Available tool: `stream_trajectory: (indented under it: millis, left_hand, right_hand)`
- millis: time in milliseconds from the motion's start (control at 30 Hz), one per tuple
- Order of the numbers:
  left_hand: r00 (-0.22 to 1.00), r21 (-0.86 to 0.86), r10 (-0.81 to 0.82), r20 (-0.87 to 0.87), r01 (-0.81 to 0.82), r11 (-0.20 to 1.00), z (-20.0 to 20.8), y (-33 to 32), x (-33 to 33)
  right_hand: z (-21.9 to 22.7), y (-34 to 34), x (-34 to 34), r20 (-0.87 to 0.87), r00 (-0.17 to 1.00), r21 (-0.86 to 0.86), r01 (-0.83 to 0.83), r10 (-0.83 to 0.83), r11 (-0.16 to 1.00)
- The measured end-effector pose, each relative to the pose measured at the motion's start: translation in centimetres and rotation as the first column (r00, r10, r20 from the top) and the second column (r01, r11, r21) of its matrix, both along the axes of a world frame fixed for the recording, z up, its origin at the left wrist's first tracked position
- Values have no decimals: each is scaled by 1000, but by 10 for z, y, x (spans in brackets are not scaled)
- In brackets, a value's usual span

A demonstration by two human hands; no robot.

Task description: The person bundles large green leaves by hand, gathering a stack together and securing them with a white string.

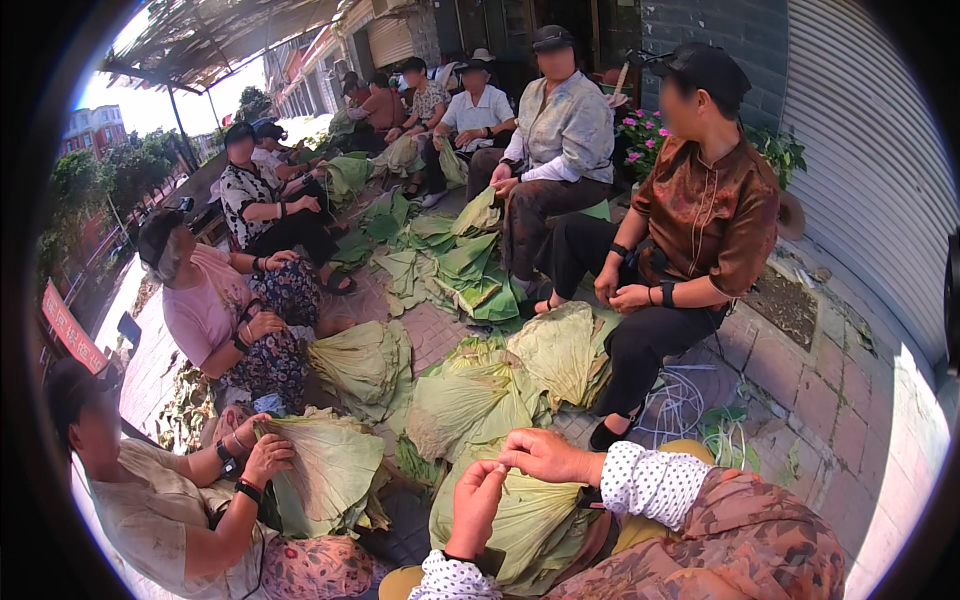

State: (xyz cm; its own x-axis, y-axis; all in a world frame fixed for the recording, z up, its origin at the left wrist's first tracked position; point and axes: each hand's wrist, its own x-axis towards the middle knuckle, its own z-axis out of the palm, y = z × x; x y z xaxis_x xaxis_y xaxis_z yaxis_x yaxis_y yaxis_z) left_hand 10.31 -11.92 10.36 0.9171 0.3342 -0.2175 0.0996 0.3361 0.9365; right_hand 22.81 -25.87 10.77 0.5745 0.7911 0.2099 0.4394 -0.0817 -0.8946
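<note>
My left hand (pixel 475 507) and my right hand (pixel 550 457) meet in front of me with their fingertips pinched together. Whatever is between the fingers is too small to make out. Just below them, a large pale green lotus leaf (pixel 535 525), veined and folded like a fan, lies across my lap. Ahead of my hands, a stack of similar leaves (pixel 460 410) rests on the ground, partly browned. Beyond it a yellowish leaf bundle (pixel 562 350) lies by the feet of the person on my right.
Several people sit in two rows along the paving. At left, a person's hands (pixel 265 450) hold a leaf bundle (pixel 325 470). Greener leaves (pixel 470 275) spread down the middle. White strips (pixel 675 405) lie coiled on the right beside a shutter wall (pixel 870 160).
</note>
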Motion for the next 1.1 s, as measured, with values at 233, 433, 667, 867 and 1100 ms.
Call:
stream_trajectory:
  millis: [233,433,667,867,1100]
  left_hand:
    - [999,-8,-51,-6,51,999,-2,0,-2]
    - [999,-1,-45,5,45,999,-2,-3,-2]
    - [999,10,-40,-8,40,999,-1,-1,-1]
    - [997,20,-63,-42,64,998,-3,2,0]
    - [998,70,-58,-34,61,996,-8,2,1]
  right_hand:
    - [0,-1,0,-41,999,-16,-9,8,1000]
    - [1,-1,-1,-27,1000,-30,3,-4,1000]
    - [6,-1,-2,-30,1000,-8,-1,1,1000]
    - [12,-1,-5,23,999,-12,-32,32,999]
    - [15,0,-8,-11,997,-17,-70,70,997]
